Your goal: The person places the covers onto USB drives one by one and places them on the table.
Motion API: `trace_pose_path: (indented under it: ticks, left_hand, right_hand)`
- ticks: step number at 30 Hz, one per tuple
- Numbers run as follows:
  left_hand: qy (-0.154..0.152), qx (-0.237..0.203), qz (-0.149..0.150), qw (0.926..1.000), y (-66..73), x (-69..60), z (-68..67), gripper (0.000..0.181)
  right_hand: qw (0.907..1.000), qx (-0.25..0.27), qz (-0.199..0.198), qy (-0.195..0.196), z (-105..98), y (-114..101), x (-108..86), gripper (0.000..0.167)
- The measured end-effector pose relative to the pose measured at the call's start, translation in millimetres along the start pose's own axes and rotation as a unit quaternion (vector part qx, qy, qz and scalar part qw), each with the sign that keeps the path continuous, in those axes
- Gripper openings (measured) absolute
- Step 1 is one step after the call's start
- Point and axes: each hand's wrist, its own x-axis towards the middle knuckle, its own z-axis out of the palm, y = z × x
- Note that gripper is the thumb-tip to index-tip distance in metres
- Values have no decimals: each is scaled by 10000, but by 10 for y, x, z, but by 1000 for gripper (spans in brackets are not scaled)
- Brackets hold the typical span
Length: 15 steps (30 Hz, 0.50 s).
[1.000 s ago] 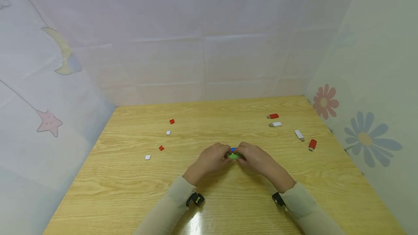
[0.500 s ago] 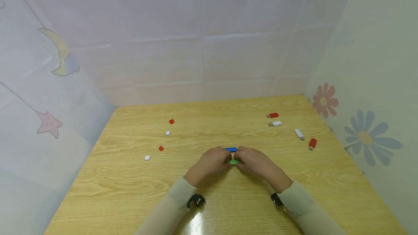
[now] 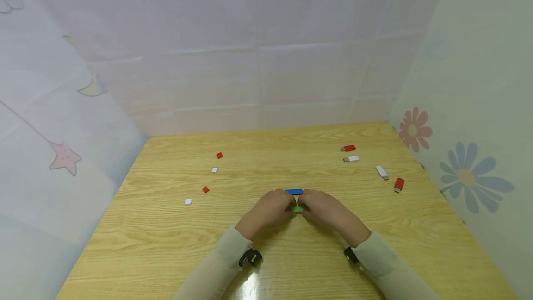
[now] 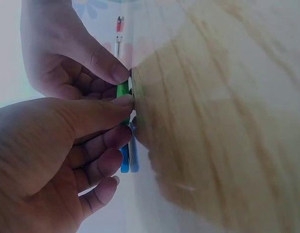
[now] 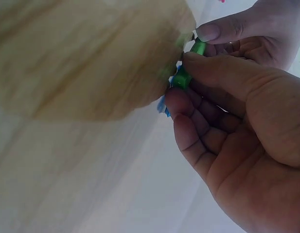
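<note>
Both hands meet low in the middle of the head view, over a small green USB stick (image 3: 298, 209). My left hand (image 3: 272, 207) pinches its left end between thumb and fingers. At the other end, my right hand (image 3: 325, 206) pinches it the same way. Fingers cover most of the stick; a green part (image 4: 122, 90) shows between the thumbs in the left wrist view, and green (image 5: 180, 77) by the thumb in the right wrist view. Just beyond the fingertips lies a blue USB stick (image 3: 294, 191) on the table, roughly parallel to the green one.
On the left of the wooden table (image 3: 166, 244) lie small caps: red (image 3: 219, 155), white (image 3: 214, 170), red (image 3: 206, 189) and white (image 3: 188, 202). Uncapped USB sticks lie at right: red (image 3: 348, 148), white (image 3: 351, 159), white (image 3: 381, 172) and red (image 3: 399, 184). Printed sheets enclose the table.
The hands have drawn slightly toward the body with the green USB stick, away from the blue one, which now shows more fully. The loose caps and other sticks stay put.
</note>
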Motion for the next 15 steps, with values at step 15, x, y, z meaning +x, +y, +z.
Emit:
trace_pose_path:
  ticks: [15]
  left_hand:
    - [-58,177,184,9997,-17,-3,22,12]
  right_hand:
    - [9998,92,155,-78,-31,-60,-31,8]
